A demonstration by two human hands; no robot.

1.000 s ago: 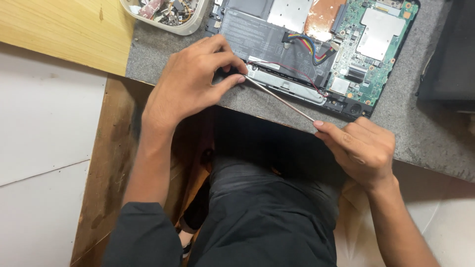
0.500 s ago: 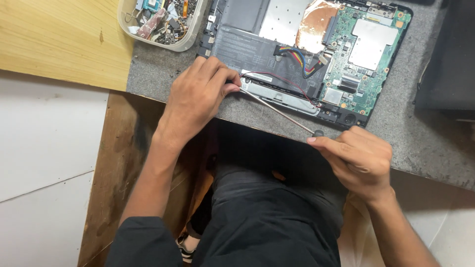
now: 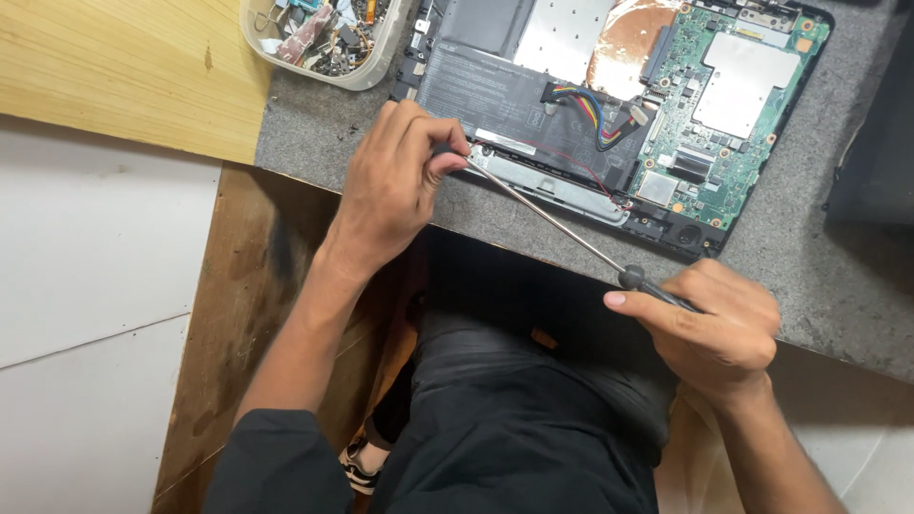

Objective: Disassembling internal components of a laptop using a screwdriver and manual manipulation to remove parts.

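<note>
Head camera looks straight down over a grey stone worktop [image 3: 819, 286] where an opened laptop [image 3: 609, 105] lies bottom-up, its cover off so the black battery pack [image 3: 476, 90], the green circuit board [image 3: 733, 124] and a coppery heat plate [image 3: 633, 38] are all exposed. It sits close to the near edge, probably so the seated person can reach it without stretching.

Right hand [image 3: 714, 328] is closed around the dark handle of a long screwdriver [image 3: 552, 214], gripping it low and well back from the laptop, just off the worktop's edge; the thin steel shaft slants up and left across the edge towards the laptop's near rim. Left hand [image 3: 395, 181] rests on the worktop at that rim, fingers curled and pinched around the shaft's tip, apparently to steady it on a small fastener I cannot make out beneath the fingers.

A bundle of coloured wires [image 3: 583, 105] runs from the battery to the board. At the far left stands a clear plastic tub [image 3: 381, 67] of small loose parts, within reach beside the laptop, next to a pale wooden board [image 3: 114, 76].
</note>
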